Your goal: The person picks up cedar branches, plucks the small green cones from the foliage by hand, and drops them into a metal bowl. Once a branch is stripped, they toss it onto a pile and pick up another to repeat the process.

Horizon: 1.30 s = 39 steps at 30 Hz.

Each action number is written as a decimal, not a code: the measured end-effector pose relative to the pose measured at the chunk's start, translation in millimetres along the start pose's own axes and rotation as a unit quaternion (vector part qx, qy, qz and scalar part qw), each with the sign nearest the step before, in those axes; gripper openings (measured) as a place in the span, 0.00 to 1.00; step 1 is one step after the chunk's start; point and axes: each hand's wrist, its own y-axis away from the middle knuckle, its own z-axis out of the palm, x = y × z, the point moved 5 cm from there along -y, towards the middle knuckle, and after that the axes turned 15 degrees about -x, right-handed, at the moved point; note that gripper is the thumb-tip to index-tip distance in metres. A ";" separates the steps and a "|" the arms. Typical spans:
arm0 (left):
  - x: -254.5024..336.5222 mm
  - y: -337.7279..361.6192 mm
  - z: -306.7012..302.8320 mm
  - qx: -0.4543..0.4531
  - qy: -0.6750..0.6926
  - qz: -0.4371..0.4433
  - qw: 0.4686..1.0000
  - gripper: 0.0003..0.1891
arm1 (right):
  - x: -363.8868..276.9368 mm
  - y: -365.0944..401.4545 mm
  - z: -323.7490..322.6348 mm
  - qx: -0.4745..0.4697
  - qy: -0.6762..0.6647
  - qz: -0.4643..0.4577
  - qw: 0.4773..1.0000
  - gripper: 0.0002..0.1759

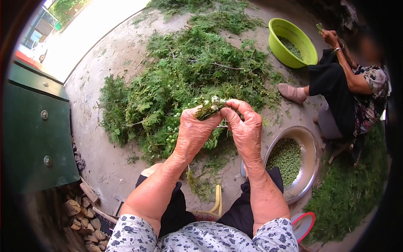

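A small green sprig (204, 111) with pale round cones at its tip is held up in front of me. My left hand (195, 128) is closed round the leafy part of the sprig. Beside it, my right hand (243, 126) has its thumb and fingers pinched at the pale cones. Below and beyond both hands spreads a large heap of green branches (180, 75) on the concrete floor. To the right of my knee stands a metal basin (310, 168) holding green cones (286, 161).
A yellow-green basin (279, 52) with cones stands at the upper right. Near it a seated person (352, 84) holds a sprig. Cut greenery (348, 197) lies at the lower right. A green metal cabinet (37, 126) is on the left, above split wood (86, 218).
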 end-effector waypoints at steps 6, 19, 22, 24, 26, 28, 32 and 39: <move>-0.5 1.5 4.0 -0.007 0.160 -0.056 0.986 0.06 | 11.2 1.5 8.1 -0.046 -0.288 0.072 0.954 0.09; -5.4 2.6 13.2 -0.015 0.222 -0.125 0.967 0.08 | 14.3 6.0 5.7 -0.015 -0.457 0.105 0.883 0.11; -11.5 3.1 12.1 0.013 0.220 -0.135 0.966 0.06 | 13.0 6.7 2.4 -0.011 -0.429 0.100 0.898 0.11; -12.6 3.1 9.8 0.010 0.218 -0.129 0.967 0.06 | 11.9 6.8 3.6 -0.004 -0.419 0.100 0.902 0.11; -12.4 4.5 11.6 -0.002 0.203 -0.133 0.970 0.07 | 4.4 5.0 -1.8 0.036 -0.307 0.051 0.950 0.10; -10.0 4.7 14.1 -0.015 0.189 -0.137 0.972 0.08 | 1.7 3.4 -0.9 0.030 -0.301 0.041 0.952 0.09; -7.8 5.9 15.4 -0.006 0.182 -0.142 0.973 0.10 | 2.8 4.0 -0.1 0.012 -0.294 0.055 0.954 0.10; -3.1 7.4 8.9 0.014 0.192 -0.136 0.972 0.07 | 20.1 1.3 -9.0 -0.004 -0.548 0.092 0.831 0.16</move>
